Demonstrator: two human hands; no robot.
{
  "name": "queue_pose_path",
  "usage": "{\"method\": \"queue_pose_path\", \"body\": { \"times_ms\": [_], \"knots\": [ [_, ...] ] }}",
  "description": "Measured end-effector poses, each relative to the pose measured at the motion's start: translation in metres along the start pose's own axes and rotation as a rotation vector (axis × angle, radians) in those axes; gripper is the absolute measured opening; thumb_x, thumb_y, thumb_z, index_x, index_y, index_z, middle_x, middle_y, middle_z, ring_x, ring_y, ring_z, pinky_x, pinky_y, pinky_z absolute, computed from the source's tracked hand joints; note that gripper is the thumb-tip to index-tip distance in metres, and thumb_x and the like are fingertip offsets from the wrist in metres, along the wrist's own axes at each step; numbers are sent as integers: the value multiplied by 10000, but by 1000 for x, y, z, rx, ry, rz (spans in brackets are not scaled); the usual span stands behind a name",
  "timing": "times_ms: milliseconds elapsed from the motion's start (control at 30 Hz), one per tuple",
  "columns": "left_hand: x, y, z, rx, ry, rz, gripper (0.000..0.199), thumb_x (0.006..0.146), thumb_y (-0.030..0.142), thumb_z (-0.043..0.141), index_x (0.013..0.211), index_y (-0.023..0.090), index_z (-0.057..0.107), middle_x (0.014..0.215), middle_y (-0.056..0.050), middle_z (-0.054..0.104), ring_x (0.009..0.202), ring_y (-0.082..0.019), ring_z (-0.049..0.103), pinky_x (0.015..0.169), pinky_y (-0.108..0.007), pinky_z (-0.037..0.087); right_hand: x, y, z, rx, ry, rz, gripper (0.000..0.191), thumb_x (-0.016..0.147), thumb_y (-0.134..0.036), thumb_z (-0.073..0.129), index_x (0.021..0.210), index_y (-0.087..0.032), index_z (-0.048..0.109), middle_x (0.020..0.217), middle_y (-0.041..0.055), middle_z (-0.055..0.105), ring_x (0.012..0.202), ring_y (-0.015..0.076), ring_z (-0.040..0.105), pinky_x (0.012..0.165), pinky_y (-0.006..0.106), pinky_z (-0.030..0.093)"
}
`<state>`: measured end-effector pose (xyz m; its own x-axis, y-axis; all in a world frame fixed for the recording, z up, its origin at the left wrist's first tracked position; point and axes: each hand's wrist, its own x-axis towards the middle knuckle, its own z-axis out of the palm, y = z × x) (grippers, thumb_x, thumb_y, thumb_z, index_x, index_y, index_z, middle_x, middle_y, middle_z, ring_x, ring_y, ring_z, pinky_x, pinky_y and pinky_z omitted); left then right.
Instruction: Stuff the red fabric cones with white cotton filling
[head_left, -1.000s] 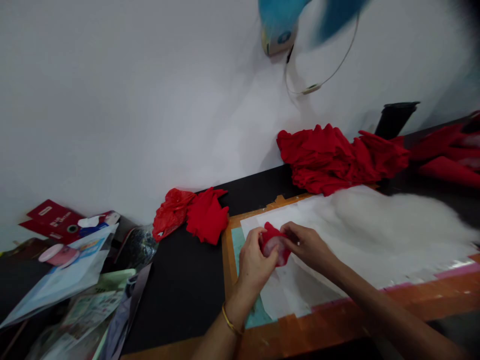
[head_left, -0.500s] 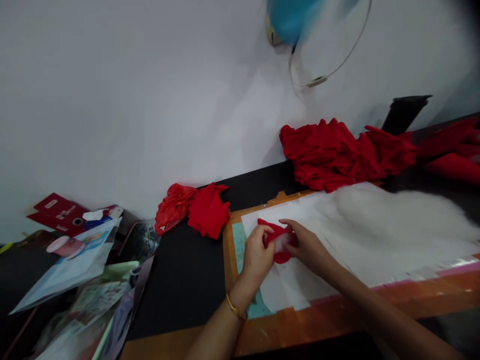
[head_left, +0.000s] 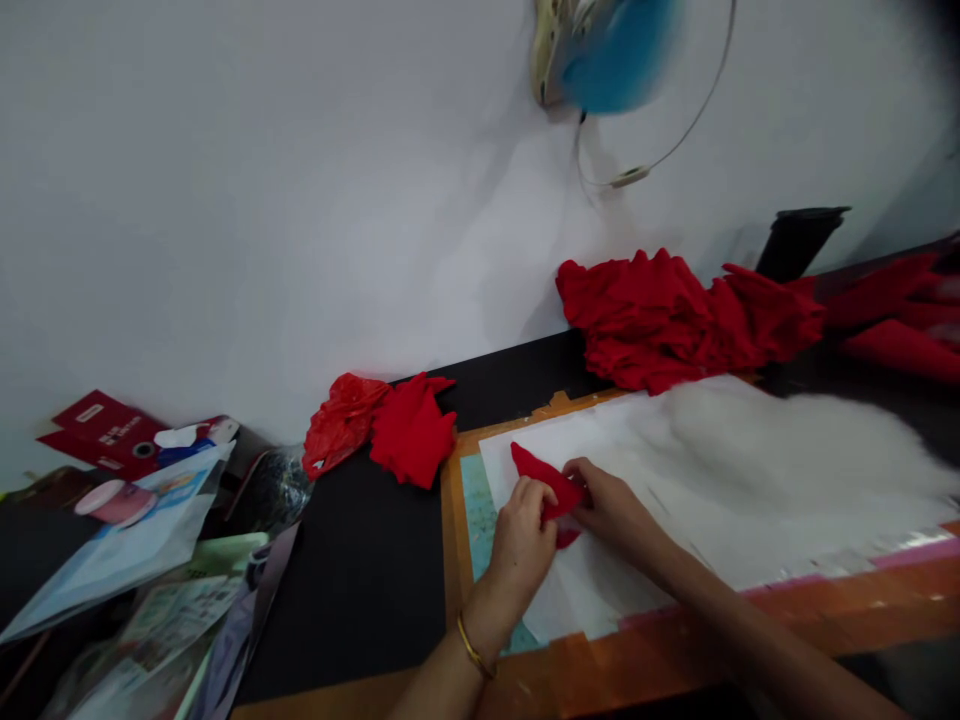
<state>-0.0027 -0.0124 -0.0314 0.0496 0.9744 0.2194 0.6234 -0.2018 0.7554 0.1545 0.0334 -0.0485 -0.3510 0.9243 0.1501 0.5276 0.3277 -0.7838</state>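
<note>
Between both hands is a small red cloth piece point(head_left: 547, 478) with a pointed upper corner, held just above white paper point(head_left: 600, 600). My left hand point(head_left: 525, 525), with a gold bangle on its wrist, has its fingers closed on the cloth's near left side. On the cloth's right edge, my right hand point(head_left: 607, 500) pinches with thumb and fingers. The lower part of the cloth is partly hidden by the hands. A fluffy mass of white stuffing point(head_left: 780, 450) lies on the paper to the right of my right hand.
Behind the paper lies a large heap of red cloth point(head_left: 675, 320), with a black bin point(head_left: 802, 240) beyond it. A smaller red cloth pile point(head_left: 412, 430) and red plastic bag point(head_left: 341, 420) sit left. Farther left are a pink spool point(head_left: 116, 502) and red box point(head_left: 109, 430).
The white fluff that showed in the cloth's opening is now covered, and the red cloth lies folded flatter between my fingers. The view has shifted slightly.
</note>
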Motion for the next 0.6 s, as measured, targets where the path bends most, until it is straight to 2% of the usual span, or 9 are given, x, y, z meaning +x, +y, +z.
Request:
{"method": "queue_pose_path", "body": {
  "times_ms": [67, 133, 233, 333, 400, 467, 500, 600],
  "knots": [
    [-3, -1, -6, 67, -47, 30, 341, 606, -57, 435, 785, 218, 527, 850, -12, 545, 793, -170, 509, 717, -272, 367, 0, 1, 2, -108, -1, 4, 306, 689, -38, 536, 940, -213, 534, 842, 9, 658, 694, 164, 600, 623, 244, 399],
    [-9, 0, -16, 108, -128, 72, 309, 674, -15, 489, 853, 226, 564, 891, -19, 562, 800, -173, 523, 712, -274, 373, -4, 3, -1, -210, -19, -4, 286, 712, -56, 544, 948, -217, 542, 909, 26, 666, 735, 179, 617, 626, 248, 395],
    [-22, 1, -38, 104, -217, 122, 268, 784, 130, 583, 1030, 238, 591, 999, -47, 582, 853, -184, 550, 736, -275, 398, -11, 7, -20, -223, -69, -72, 338, 759, -136, 568, 1084, -229, 549, 1022, 51, 657, 767, 190, 635, 639, 267, 429],
    [-32, -3, -58, 95, -162, 61, 183, 854, 198, 547, 1026, 221, 603, 940, -48, 579, 788, -166, 545, 699, -263, 403, -11, 6, -46, -167, -57, -120, 420, 815, -295, 613, 1221, -251, 516, 1034, 58, 636, 749, 199, 635, 635, 296, 473],
    [-33, -7, -65, 106, -86, -11, 146, 882, 210, 508, 987, 212, 610, 877, -36, 573, 721, -151, 529, 664, -259, 392, -6, -1, -56, -176, 49, -135, 353, 863, -370, 588, 1191, -248, 537, 1034, 70, 626, 772, 213, 631, 641, 313, 487],
    [-31, -10, -66, 116, -37, -43, 136, 891, 215, 495, 965, 204, 609, 857, -31, 575, 700, -145, 525, 657, -259, 387, 1, -12, -52, -215, 156, -195, 214, 904, -334, 543, 1091, -236, 577, 1056, 85, 620, 855, 229, 622, 699, 326, 494],
    [-30, -11, -65, 115, -32, -42, 132, 892, 218, 495, 957, 200, 609, 860, -33, 579, 709, -146, 529, 661, -259, 389, 5, -16, -45, -244, 165, -242, 152, 913, -293, 526, 1037, -232, 590, 1046, 86, 621, 890, 234, 614, 729, 329, 492],
    [-28, -10, -59, 77, -53, -14, 132, 895, 218, 489, 951, 187, 604, 871, -38, 585, 758, -152, 551, 681, -258, 403, 10, -18, -11, -382, -5, -346, 116, 898, -153, 503, 885, -214, 601, 898, 63, 625, 861, 223, 609, 729, 312, 481]
  ]
}}
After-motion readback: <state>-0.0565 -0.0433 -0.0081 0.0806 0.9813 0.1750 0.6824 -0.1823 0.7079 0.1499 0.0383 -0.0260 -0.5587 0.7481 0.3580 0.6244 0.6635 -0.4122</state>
